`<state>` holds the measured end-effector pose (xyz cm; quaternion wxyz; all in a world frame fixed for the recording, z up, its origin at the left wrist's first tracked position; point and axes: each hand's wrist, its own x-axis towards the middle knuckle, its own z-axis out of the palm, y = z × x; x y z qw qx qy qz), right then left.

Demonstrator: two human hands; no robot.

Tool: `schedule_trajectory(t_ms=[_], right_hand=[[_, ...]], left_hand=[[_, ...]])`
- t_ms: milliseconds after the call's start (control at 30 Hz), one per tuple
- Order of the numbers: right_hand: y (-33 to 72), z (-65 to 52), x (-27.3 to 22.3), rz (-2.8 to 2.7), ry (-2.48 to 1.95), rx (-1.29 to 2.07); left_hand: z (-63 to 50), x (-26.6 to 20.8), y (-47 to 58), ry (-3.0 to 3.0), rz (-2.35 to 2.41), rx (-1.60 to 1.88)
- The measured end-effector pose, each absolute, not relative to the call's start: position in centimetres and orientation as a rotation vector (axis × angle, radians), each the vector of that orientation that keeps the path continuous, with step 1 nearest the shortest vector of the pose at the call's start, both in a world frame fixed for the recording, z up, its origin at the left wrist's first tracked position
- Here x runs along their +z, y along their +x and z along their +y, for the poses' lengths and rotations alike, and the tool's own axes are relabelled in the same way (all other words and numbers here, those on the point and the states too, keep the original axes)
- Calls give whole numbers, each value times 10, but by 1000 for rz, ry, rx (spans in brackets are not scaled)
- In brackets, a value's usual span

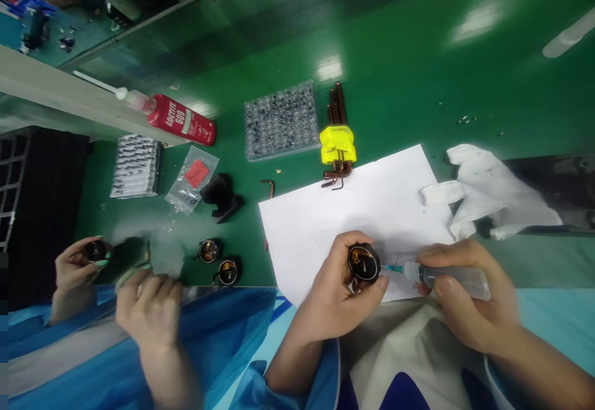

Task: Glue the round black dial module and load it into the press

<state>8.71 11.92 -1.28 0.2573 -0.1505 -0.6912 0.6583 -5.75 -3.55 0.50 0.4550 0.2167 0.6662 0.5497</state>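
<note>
My left hand [332, 298] is closed around a small round black part [364, 263] whose face shows copper-coloured pieces inside a pale rim. In my right hand [478, 298] lies a translucent squeeze bottle [460, 281], held sideways. Its teal needle tip [394, 268] points left and reaches the right edge of the black part; whether it touches cannot be told. Both hands are above a white sheet of paper [339, 212] with some drawing on it, partly covered by the right hand and bottle.
A yellow hex key holder [338, 143] and a clear tray of small parts [281, 120] lie behind the paper. White gloves [499, 190] are at right. Leftward are a red Loctite bottle [182, 120], two similar round parts [227, 271] and a co-worker's hands [151, 305].
</note>
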Motion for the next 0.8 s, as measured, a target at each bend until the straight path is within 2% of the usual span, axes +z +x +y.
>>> schedule_trajectory(t_ms=[800], right_hand=[[90, 119, -13, -1892, -496, 1771]], left_hand=[[-37, 4, -58, 572, 1647, 1326]])
